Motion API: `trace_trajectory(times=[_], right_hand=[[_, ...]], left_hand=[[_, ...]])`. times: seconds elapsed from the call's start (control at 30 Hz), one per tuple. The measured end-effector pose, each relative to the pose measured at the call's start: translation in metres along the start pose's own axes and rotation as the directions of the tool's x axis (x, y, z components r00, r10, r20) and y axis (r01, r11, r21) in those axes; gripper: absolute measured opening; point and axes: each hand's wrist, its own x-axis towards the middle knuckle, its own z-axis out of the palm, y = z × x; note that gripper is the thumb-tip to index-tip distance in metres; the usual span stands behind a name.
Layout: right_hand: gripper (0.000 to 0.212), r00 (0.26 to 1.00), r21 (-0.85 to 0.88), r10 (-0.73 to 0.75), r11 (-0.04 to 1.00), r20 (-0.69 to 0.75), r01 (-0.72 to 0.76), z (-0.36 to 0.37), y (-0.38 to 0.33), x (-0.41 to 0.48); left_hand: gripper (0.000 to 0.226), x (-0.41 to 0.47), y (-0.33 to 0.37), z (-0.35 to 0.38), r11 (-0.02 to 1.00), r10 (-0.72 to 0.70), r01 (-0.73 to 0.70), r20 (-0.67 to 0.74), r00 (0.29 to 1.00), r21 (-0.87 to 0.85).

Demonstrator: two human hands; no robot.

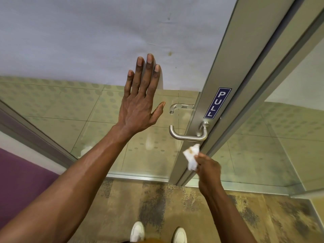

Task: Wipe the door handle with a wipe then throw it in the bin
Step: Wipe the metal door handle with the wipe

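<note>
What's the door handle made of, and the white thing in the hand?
The door handle looks like brushed metal, probably steel: silvery grey with a soft shine. The wipe in the right hand looks like thin paper or cloth, crumpled, white, with a brownish stain.

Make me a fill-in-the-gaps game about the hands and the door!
1. The blue sign on the door frame says ____.
2. The wipe is held in the ____ hand.
3. The left hand rests flat and open against the ____ door panel.
4. The wipe is just ____ the metal door handle.

Missing words: PULL; right; glass; below
</note>
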Motion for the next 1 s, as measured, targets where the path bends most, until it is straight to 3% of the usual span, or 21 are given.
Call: trace_trajectory(times=[0.07, 0.13, 0.23, 0.27, 0.33, 0.43, 0.57, 0.67, 0.73, 0.83, 0.9, 1.0], right_hand=[[0.025, 0.944, -0.236, -0.255, 0.950, -0.210, 0.204, -0.017, -0.012, -0.003], [0.021, 0.791, -0.449, -0.575, 0.775, -0.209, 0.445, -0.026, -0.030, -0.006], [0.017, 0.418, -0.684, -0.908, 0.295, 0.017, 0.668, -0.026, -0.060, 0.000], [0.017, 0.310, -0.708, -0.945, 0.148, 0.105, 0.691, -0.023, -0.069, 0.005], [0.019, 0.167, -0.693, -0.941, -0.091, 0.296, 0.715, -0.017, -0.080, 0.014], [0.029, 0.115, -0.628, -0.820, -0.331, 0.561, 0.704, -0.010, -0.085, 0.023], [0.048, 0.210, -0.599, -0.650, -0.462, 0.730, 0.654, -0.010, -0.087, 0.030], [0.055, 0.268, -0.596, -0.586, -0.485, 0.764, 0.640, -0.011, -0.087, 0.034], [0.049, 0.331, -0.640, -0.616, -0.387, 0.715, 0.664, -0.010, -0.084, 0.033], [0.049, 0.295, -0.655, -0.728, -0.273, 0.620, 0.705, -0.007, -0.068, 0.031], [0.043, 0.330, -0.644, -0.810, -0.075, 0.485, 0.762, -0.004, -0.059, 0.032], [0.028, 0.464, -0.620, -0.858, 0.244, 0.220, 0.745, 0.005, -0.050, 0.035]], left_hand=[[0.114, 0.000, 0.001, -0.001, 1.000, -0.004, 0.004, 0.000, 1.000, 0.000], [0.115, 0.000, 0.003, -0.001, 1.000, -0.016, 0.016, 0.003, 1.000, -0.002], [0.118, 0.000, 0.007, -0.004, 0.999, -0.043, 0.043, 0.000, 0.999, 0.002], [0.117, 0.000, 0.009, -0.004, 0.999, -0.053, 0.053, 0.001, 0.999, 0.003], [0.113, 0.001, 0.011, -0.005, 0.998, -0.065, 0.065, 0.005, 0.998, -0.002], [0.110, 0.001, 0.012, -0.007, 0.997, -0.077, 0.077, 0.012, 0.997, -0.006], [0.108, 0.002, 0.013, -0.010, 0.997, -0.082, 0.082, 0.023, 0.996, -0.002], [0.108, 0.002, 0.014, -0.011, 0.996, -0.093, 0.093, 0.026, 0.995, 0.000], [0.107, 0.003, 0.015, -0.012, 0.995, -0.098, 0.098, 0.028, 0.995, 0.000], [0.108, 0.002, 0.016, -0.012, 0.994, -0.105, 0.105, 0.024, 0.994, -0.001], [0.107, 0.002, 0.016, -0.013, 0.995, -0.103, 0.103, 0.023, 0.994, -0.001], [0.107, 0.002, 0.015, -0.014, 0.995, -0.100, 0.100, 0.026, 0.995, 0.004]])
